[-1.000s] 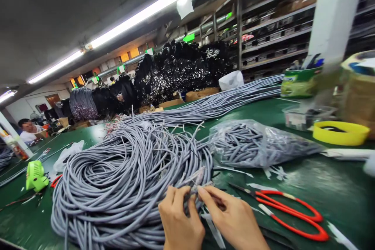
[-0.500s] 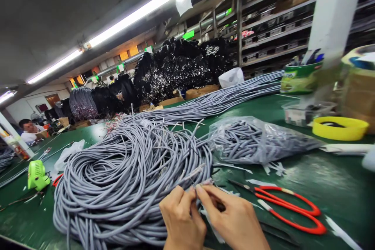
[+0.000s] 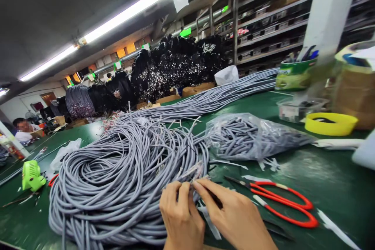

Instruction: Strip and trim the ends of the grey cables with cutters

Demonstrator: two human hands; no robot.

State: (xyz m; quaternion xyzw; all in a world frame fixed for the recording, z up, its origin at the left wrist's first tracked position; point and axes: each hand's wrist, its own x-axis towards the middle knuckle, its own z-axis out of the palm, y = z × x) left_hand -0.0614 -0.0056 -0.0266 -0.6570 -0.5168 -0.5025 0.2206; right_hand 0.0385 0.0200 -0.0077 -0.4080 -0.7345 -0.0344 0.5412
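A large coil of grey cables [image 3: 117,187] lies on the green table. At its right front edge, my left hand [image 3: 181,211] is closed, fingertips pinched at a stripped cable end [image 3: 196,170]. My right hand [image 3: 228,211] is closed too, its thumb and forefinger meeting the left fingertips. What sits between the fingertips is too small to make out. Red-handled scissors [image 3: 281,203] rest to the right of my right hand, their blades pointing toward the back left.
A clear bag of short grey pieces [image 3: 249,136] lies behind the scissors. Further right are a yellow ring [image 3: 331,124], a plastic box [image 3: 301,110] and a green tub [image 3: 294,76]. A small green fan [image 3: 32,175] stands left; a person [image 3: 25,129] is far left.
The view has shifted slightly, so the objects appear a little further left and up. My left fingers have curled over more, and both hands remain together at the same place.
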